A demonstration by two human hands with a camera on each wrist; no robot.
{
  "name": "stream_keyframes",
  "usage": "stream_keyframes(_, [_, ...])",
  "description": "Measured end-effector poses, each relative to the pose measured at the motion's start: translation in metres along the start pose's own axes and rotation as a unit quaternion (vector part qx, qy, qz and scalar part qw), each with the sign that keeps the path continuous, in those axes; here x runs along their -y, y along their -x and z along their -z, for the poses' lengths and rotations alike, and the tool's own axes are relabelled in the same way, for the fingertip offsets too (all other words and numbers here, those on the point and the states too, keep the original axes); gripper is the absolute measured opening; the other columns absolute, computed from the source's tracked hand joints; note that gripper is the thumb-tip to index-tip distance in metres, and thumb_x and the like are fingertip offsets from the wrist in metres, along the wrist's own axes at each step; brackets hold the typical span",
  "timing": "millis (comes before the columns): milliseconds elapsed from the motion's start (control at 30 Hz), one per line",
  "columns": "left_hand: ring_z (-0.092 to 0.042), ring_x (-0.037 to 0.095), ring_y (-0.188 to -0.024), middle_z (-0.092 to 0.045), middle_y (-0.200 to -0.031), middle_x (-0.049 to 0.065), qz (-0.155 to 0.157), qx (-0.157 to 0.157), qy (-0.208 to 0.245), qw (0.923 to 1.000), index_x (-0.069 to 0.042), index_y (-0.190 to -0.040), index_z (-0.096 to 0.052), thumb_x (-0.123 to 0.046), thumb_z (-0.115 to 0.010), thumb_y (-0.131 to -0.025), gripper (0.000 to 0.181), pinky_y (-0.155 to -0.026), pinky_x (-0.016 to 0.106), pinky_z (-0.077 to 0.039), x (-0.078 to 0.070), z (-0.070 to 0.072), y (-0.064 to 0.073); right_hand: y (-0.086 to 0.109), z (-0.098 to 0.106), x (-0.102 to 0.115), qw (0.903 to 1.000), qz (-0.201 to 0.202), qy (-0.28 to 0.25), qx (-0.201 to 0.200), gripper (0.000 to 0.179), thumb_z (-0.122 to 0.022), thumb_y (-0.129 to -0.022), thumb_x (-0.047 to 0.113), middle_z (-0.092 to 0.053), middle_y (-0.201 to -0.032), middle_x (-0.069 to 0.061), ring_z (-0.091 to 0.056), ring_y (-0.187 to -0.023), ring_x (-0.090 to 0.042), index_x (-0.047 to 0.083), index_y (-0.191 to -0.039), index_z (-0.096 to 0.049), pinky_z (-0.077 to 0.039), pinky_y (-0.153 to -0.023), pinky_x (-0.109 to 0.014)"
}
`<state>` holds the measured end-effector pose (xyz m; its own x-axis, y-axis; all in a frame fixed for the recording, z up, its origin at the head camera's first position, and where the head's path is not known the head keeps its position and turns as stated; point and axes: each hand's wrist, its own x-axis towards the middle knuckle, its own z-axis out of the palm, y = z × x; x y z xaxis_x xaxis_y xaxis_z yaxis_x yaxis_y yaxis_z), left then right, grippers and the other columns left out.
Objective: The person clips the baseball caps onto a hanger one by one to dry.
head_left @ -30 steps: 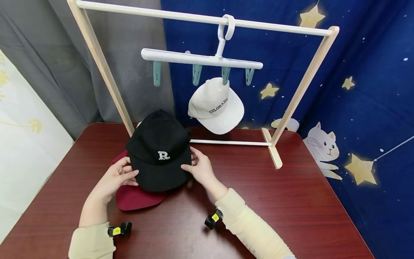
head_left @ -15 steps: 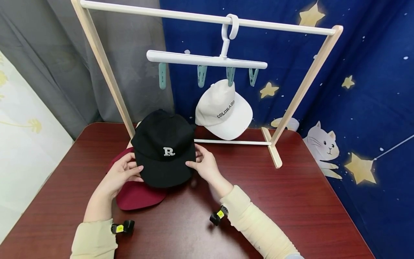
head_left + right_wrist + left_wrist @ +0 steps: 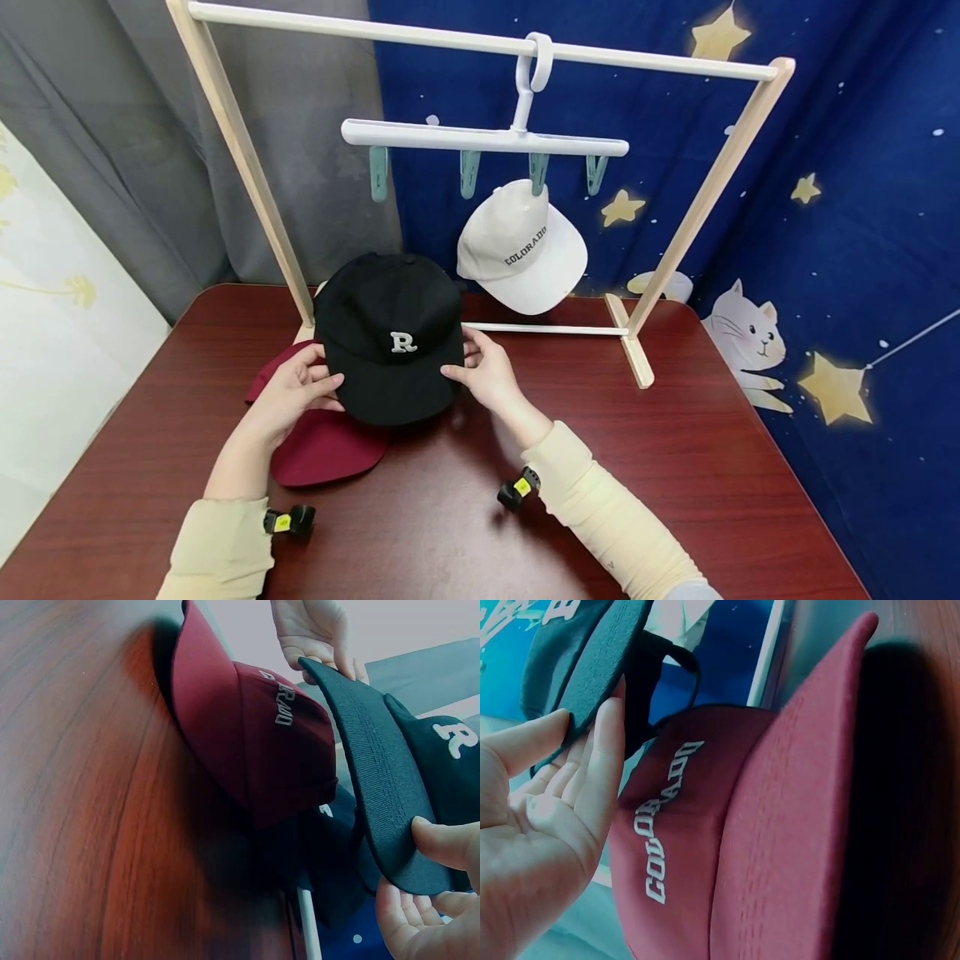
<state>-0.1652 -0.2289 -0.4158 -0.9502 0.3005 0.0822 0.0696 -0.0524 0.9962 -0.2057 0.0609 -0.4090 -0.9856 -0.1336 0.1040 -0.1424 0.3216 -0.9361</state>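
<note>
A black baseball cap (image 3: 390,308) with a white letter R is held between both hands, brim toward the person. My left hand (image 3: 296,392) pinches the brim's left edge, thumb on top and fingers beneath, as the left wrist view shows. My right hand (image 3: 487,371) pinches the opposite edge the same way. Below and partly behind it, a maroon cap (image 3: 780,810) lettered COLORADO rests on the table (image 3: 420,517). In the right wrist view, the black brim (image 3: 375,765) is lifted apart from the maroon cap.
Behind stands a wooden rack (image 3: 720,192) with a white top rod. A white hanger (image 3: 480,138) hooks over the rod and carries several green clips (image 3: 468,173). One clip holds a white COLORADO cap (image 3: 517,246). A dark cap (image 3: 326,855) lies beyond the maroon one.
Both hands have carried the black cap to the right and slightly up, uncovering more of the maroon cap. The hanger and white cap have swung a little to the right.
</note>
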Motion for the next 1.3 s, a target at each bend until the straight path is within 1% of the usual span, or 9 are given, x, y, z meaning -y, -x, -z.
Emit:
stream_keyframes(267, [-0.069, 0.021, -0.073, -0.069, -0.094, 0.006, 0.001, -0.002, -0.012, 0.9999, -0.001, -0.115, -0.043, 0.0, -0.055, -0.096, 0.023, -0.069, 0.036, -0.056, -0.003, -0.007, -0.004, 0.0, 0.008, 0.0, 0.9998, 0.017, -0.012, -0.004, 0.062, -0.078, -0.073, -0.005, -0.058, -0.089, -0.01, -0.051, -0.069, -0.012, 0.003, -0.13, -0.056, -0.043, -0.062, -0.02])
stream_keyframes(400, [-0.069, 0.021, -0.072, -0.069, -0.093, 0.007, 0.002, -0.003, -0.018, 0.9998, -0.002, -0.115, -0.044, 0.0, -0.055, -0.096, 0.022, -0.07, 0.035, -0.056, -0.005, -0.01, -0.006, 0.0, 0.012, 0.001, 0.9998, 0.014, -0.011, -0.004, 0.061, -0.077, -0.075, -0.004, -0.059, -0.09, -0.01, -0.052, -0.07, -0.013, 0.002, -0.132, -0.055, -0.044, -0.062, -0.02])
stream_keyframes(533, [-0.069, 0.021, -0.071, -0.069, -0.092, 0.007, 0.003, -0.003, -0.021, 0.9998, 0.001, -0.115, -0.042, 0.0, -0.054, -0.096, 0.022, -0.07, 0.034, -0.056, -0.01, -0.013, -0.009, -0.002, 0.017, 0.003, 0.9999, 0.011, 0.002, -0.002, 0.061, -0.077, -0.077, -0.001, -0.06, -0.092, -0.01, -0.054, -0.072, -0.015, 0.003, -0.133, -0.054, -0.046, -0.064, -0.022])
stream_keyframes(667, [-0.068, 0.022, -0.071, -0.068, -0.092, 0.007, 0.007, -0.001, -0.016, 0.9999, 0.004, -0.115, -0.04, 0.0, -0.053, -0.097, 0.023, -0.07, 0.033, -0.056, -0.014, -0.016, -0.014, -0.005, 0.021, 0.004, 0.9998, 0.021, 0.004, -0.003, 0.061, -0.077, -0.078, -0.001, -0.061, -0.093, -0.011, -0.056, -0.074, -0.017, 0.003, -0.134, -0.053, -0.047, -0.066, -0.023])
stream_keyframes(800, [-0.068, 0.021, -0.071, -0.068, -0.091, 0.006, 0.017, -0.001, -0.009, 0.9998, 0.003, -0.114, -0.039, 0.0, -0.052, -0.097, 0.022, -0.07, 0.032, -0.056, -0.018, -0.018, -0.017, -0.006, 0.025, 0.006, 0.9995, 0.032, 0.003, -0.009, 0.061, -0.077, -0.076, -0.003, -0.06, -0.094, -0.013, -0.056, -0.076, -0.023, 0.002, -0.133, -0.054, -0.046, -0.067, -0.023])
stream_keyframes(933, [-0.068, 0.02, -0.071, -0.068, -0.091, 0.006, 0.014, 0.003, -0.005, 0.9999, 0.001, -0.113, -0.04, 0.001, -0.052, -0.097, 0.02, -0.07, 0.033, -0.056, -0.019, -0.02, -0.021, -0.007, 0.029, 0.008, 0.9993, 0.034, 0.009, -0.011, 0.061, -0.077, -0.076, -0.003, -0.06, -0.095, -0.014, -0.057, -0.079, -0.027, 0.002, -0.132, -0.054, -0.045, -0.068, -0.023])
stream_keyframes(1133, [-0.068, 0.019, -0.07, -0.069, -0.091, 0.005, 0.009, 0.0, -0.013, 0.9999, 0.001, -0.112, -0.04, 0.001, -0.052, -0.097, 0.02, -0.07, 0.032, -0.056, -0.022, -0.022, -0.025, -0.01, 0.036, 0.011, 0.9994, 0.027, 0.022, -0.007, 0.062, -0.077, -0.077, 0.0, -0.06, -0.094, -0.012, -0.057, -0.077, -0.021, 0.003, -0.134, -0.053, -0.047, -0.069, -0.025])
stream_keyframes(1300, [-0.069, 0.019, -0.071, -0.069, -0.09, 0.005, 0.009, -0.005, -0.007, 0.9999, 0.001, -0.111, -0.041, 0.002, -0.052, -0.097, 0.018, -0.069, 0.033, -0.056, -0.024, -0.026, -0.028, -0.013, 0.041, 0.016, 0.9991, 0.025, 0.034, -0.002, 0.061, -0.077, -0.077, 0.0, -0.06, -0.094, -0.013, -0.058, -0.079, -0.023, 0.002, -0.133, -0.053, -0.048, -0.072, -0.026])
